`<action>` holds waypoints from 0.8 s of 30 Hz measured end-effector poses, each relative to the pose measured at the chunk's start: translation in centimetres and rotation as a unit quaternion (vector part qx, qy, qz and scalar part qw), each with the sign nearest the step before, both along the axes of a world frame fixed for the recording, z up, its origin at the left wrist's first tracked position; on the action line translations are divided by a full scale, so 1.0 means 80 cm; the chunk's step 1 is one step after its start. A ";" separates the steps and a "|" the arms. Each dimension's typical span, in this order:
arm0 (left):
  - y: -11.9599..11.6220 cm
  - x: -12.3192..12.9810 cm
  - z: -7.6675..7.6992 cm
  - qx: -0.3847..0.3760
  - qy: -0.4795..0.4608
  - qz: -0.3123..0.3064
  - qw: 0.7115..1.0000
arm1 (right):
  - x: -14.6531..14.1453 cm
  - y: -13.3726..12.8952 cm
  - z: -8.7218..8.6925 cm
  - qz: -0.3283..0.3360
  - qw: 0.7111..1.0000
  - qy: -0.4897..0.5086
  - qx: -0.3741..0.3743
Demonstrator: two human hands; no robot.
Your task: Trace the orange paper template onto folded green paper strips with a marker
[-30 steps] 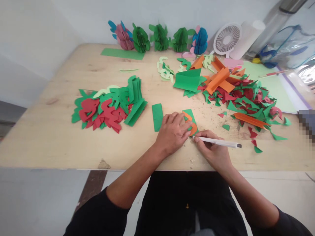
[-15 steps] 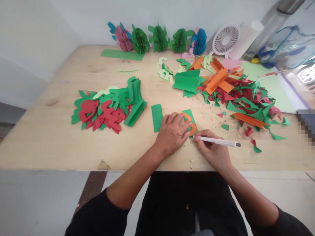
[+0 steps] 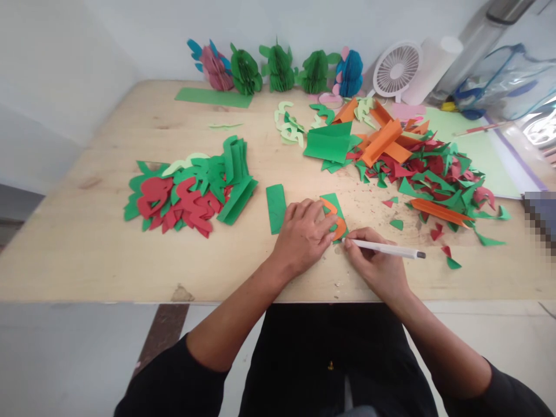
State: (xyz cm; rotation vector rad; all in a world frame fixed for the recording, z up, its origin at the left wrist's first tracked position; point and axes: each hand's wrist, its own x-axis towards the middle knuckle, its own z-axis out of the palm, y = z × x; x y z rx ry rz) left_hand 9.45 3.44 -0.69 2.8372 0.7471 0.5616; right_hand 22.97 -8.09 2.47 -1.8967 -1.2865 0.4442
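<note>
My left hand (image 3: 303, 234) lies flat with its fingers spread, its fingertips pressing on an orange curved paper shape (image 3: 340, 227) that rests on a green paper piece (image 3: 329, 201). My right hand (image 3: 377, 263) is closed round a white pen (image 3: 391, 249), whose tip touches the lower right edge of the orange shape and green paper. Another green paper rectangle (image 3: 275, 208) lies just left of my left hand, close to its fingers.
Red and green cut shapes (image 3: 191, 197) lie in a pile at left. Paper scraps (image 3: 438, 174) cover the right side, beside folded orange strips (image 3: 384, 142). Along the wall stand paper figures (image 3: 278, 66), a small fan (image 3: 397, 69) and a white roll (image 3: 436, 69).
The pen tip has shifted very slightly along the edge of the orange shape. My left hand stays in place, and the whole view has moved a little.
</note>
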 end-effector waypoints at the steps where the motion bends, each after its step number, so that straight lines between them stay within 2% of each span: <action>1: 0.000 0.000 0.000 0.001 0.000 0.000 1.000 | 0.000 0.000 0.000 -0.002 1.000 0.002 0.000; 24: 0.000 0.000 -0.002 -0.007 -0.001 0.000 1.000 | 0.006 0.000 -0.002 -0.022 1.000 -0.005 0.014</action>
